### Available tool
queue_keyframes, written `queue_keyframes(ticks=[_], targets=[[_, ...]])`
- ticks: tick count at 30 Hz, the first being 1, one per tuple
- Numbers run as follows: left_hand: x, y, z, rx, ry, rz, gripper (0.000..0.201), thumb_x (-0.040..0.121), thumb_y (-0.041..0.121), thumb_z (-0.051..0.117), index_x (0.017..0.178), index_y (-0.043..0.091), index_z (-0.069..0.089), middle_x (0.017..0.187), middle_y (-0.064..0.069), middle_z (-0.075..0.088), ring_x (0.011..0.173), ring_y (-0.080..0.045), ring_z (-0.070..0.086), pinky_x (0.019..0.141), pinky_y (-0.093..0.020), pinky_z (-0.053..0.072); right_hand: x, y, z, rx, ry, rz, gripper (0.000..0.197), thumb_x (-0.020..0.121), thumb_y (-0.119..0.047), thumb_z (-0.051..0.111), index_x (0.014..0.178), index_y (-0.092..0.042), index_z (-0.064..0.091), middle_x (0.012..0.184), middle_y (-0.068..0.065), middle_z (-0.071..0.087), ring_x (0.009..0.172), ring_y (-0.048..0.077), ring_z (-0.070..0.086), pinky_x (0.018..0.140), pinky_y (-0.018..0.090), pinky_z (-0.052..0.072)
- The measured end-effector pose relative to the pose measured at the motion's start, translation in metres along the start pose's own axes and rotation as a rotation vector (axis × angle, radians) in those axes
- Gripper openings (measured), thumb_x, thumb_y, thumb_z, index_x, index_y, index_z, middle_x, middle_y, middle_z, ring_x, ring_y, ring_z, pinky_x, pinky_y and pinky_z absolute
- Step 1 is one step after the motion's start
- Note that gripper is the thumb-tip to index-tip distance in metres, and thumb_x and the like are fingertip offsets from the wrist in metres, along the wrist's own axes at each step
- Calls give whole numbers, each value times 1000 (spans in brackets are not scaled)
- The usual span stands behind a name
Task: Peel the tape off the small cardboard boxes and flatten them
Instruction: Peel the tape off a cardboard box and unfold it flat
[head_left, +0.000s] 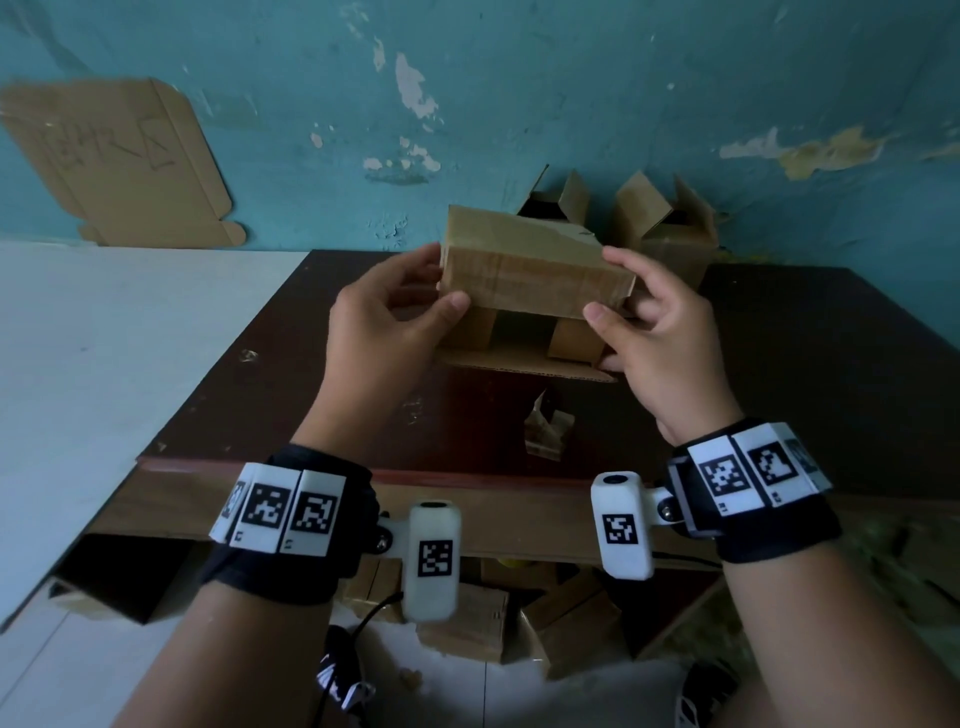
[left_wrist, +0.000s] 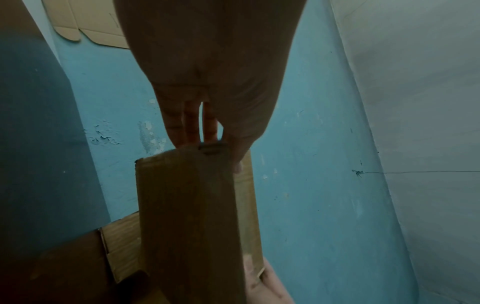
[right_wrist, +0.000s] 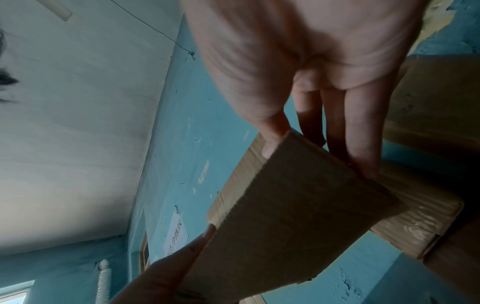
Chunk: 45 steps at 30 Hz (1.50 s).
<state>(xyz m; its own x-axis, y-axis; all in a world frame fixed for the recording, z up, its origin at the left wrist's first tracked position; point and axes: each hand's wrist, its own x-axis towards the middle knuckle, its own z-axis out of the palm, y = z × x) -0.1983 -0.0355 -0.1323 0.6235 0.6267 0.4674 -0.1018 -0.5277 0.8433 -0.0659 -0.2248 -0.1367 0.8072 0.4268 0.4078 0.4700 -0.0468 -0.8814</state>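
Holding a box (head_left: 530, 275) above the table's (head_left: 810, 364) middle, the left hand (head_left: 384, 332) and right hand (head_left: 660, 338) pinch its ends; unflattened, and two opened boxes (head_left: 670, 234) wait at the far edge.

Both hands (head_left: 519, 332) gripping cardboard box (head_left: 530, 265), dark table (head_left: 805, 364)

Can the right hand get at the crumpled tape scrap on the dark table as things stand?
Probably not yet: the right hand grips the cardboard box together with the left hand. The tape scrap lies uncovered just below, once it lets go.
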Motion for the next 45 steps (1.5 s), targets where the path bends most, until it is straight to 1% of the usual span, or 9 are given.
queue_keyframes(ticks=[2, 5, 11, 14, 18, 23, 34, 40, 45], targets=[[0, -1, 2, 103, -32, 27, 65, 83, 19, 83, 143, 18, 58, 126, 3, 66, 111, -6, 64, 95, -20, 54, -1, 0, 2, 14, 28, -2, 53, 90, -16, 72, 135, -38, 55, 113, -8, 74, 106, 2, 69, 84, 43, 62], [-1, 1, 6, 197, -50, -33, 81, 77, 23, 88, 148, 19, 48, 139, 3, 60, 120, -8, 57, 103, -28, 50, -4, -1, 7, -12, 45, -26, 56, 87, -19, 76, 137, -34, 55, 116, -8, 73, 106, 0, 69, 83, 42, 62], [-7, 4, 10, 403, 29, -51, 82, 77, 35, 86, 144, 21, 41, 132, -4, 63, 120, -24, 61, 98, -39, 52, -11, -8, 20, -291, -4, -109, 73, 80, -31, 81, 145, -33, 46, 139, -12, 58, 103, -14, 57, 93, 21, 54], [-11, 8, 15, 504, 40, -24, 82, 77, 44, 83, 145, 20, 43, 132, -3, 63, 121, -24, 60, 95, -35, 46, -17, -17, 25, -404, 16, -130, 79, 78, -40, 82, 145, -32, 40, 141, -10, 53, 124, 5, 51, 97, 30, 50], [-16, 12, 22, 585, 23, -29, 71, 79, 42, 74, 141, 19, 48, 122, -3, 67, 112, -25, 63, 84, -28, 40, -21, -20, 30, -562, 20, -112, 89, 75, -50, 80, 146, -29, 32, 141, -5, 48, 123, 18, 53, 85, 37, 49], [-22, 23, 28, 643, -25, -41, 72, 80, 37, 70, 144, 15, 45, 109, -6, 71, 101, -29, 67, 85, -34, 47, -20, -16, 31, -686, 38, -113, 92, 80, -50, 77, 152, -21, 26, 141, 1, 54, 120, 25, 59, 85, 38, 51], [-21, 31, 27, 655, -90, -16, 72, 80, 28, 68, 147, 14, 45, 106, -6, 71, 99, -31, 67, 84, -32, 42, -18, -12, 29, -728, -5, -51, 78, 90, -37, 69, 150, -11, 26, 117, 10, 66, 99, 28, 69, 76, 38, 56], [-18, 29, 24, 605, -116, -37, 74, 80, 26, 67, 149, 18, 43, 111, -5, 69, 104, -30, 64, 82, -28, 36, -17, -13, 28, -755, 26, -67, 77, 89, -34, 67, 150, -12, 26, 106, 8, 69, 87, 25, 69, 66, 29, 46], [-22, 25, 26, 603, -97, 12, 76, 84, 33, 69, 152, 20, 38, 100, 2, 64, 100, -29, 66, 79, -29, 40, -12, -12, 24, -698, 40, -73, 75, 88, -35, 70, 147, -15, 29, 114, 9, 67, 94, 27, 69, 71, 34, 54]])
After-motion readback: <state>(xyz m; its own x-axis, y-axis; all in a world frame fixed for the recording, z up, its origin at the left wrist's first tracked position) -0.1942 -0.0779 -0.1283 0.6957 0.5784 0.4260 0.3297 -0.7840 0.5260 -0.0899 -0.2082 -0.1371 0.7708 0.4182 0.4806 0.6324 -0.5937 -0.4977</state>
